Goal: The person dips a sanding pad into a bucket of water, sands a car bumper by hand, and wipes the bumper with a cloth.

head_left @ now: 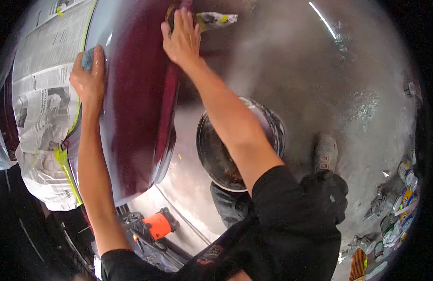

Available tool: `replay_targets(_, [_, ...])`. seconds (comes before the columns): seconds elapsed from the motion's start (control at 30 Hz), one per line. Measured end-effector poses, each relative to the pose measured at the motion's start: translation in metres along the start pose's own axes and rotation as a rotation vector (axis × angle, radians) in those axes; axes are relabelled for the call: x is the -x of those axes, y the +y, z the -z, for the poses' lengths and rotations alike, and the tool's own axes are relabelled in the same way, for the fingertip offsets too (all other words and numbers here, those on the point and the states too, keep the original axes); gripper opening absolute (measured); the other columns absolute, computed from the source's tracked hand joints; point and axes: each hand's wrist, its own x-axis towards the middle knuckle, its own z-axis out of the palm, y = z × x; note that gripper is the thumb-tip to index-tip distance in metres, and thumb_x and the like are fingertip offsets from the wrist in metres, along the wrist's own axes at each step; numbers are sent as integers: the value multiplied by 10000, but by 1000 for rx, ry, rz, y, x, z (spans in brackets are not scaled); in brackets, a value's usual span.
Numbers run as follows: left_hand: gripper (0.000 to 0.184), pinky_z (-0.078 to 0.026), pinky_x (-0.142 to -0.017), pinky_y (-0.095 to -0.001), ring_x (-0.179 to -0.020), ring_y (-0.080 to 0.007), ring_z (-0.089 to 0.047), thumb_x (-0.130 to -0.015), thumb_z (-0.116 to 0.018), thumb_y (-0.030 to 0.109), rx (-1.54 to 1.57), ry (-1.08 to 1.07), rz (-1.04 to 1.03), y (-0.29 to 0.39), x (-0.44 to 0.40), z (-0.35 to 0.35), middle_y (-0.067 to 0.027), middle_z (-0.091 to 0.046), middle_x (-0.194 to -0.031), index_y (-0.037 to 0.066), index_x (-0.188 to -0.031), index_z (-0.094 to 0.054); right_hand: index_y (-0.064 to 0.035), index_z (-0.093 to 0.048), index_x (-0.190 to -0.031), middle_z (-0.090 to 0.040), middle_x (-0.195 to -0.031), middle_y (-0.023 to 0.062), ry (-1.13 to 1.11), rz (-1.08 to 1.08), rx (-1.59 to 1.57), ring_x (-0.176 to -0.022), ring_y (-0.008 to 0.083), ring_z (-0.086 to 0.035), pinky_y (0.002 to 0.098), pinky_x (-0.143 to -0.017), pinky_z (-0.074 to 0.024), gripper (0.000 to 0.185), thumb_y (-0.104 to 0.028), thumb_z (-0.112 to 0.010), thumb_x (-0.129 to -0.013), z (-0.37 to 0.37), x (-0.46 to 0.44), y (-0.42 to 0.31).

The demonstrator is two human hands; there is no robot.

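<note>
Bucket [208, 154], contents unclear, left hand [89, 84] pinching blue pad [88, 61], right hand [182, 40] flat on panel [136, 93]

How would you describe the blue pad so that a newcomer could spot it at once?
Find the large maroon-and-grey panel with taped newspaper along one side. On the panel's grey part, near that newspaper, the left hand holds the small blue pad. Its blue colour sets it apart from the panel and printed newspaper.
</note>
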Motion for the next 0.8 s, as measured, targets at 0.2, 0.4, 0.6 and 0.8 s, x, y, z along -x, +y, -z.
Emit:
replay_targets(0.2, [399,-517,-741,-400,-751,-261,-665,-930,-721,372,-14,19,46,2,0,0,-217,-708,-821,-26,-954,-711,97,-269,-1530,-210,-1628,288,-68,47,-27,-1519,428,-205,574,-1222,-193,717,-381,-471,-1035,-9,85,-10])
replay_targets(0.4, [427,-522,-755,-395,-771,-268,-684,-923,-729,387,11,-18,47,4,4,2,-207,-722,-843,-38,-953,-714,105,-352,-1482,-311,-1579,307,83,14,-24,-1486,451,-271,588,-1207,-220,679,-384,-483,-1029,-3,-8,4])
replay_targets(0.6, [452,-524,-766,-394,-786,-279,-692,-924,-727,402,-45,29,8,4,-1,-2,-208,-729,-862,-49,-947,-706,69,-345,-1505,-254,-1616,280,-39,25,41,-1511,424,-233,612,-1202,-200,667,-368,-496,-1024,6,60,-7])
replay_targets(0.8, [438,-523,-769,-391,-787,-277,-690,-922,-734,384,0,15,29,7,3,2,-210,-728,-863,-52,-950,-707,64,-328,-1518,-277,-1603,290,151,-36,-342,-1497,450,-248,548,-1228,-192,577,-257,-447,-1053,-4,-14,19])
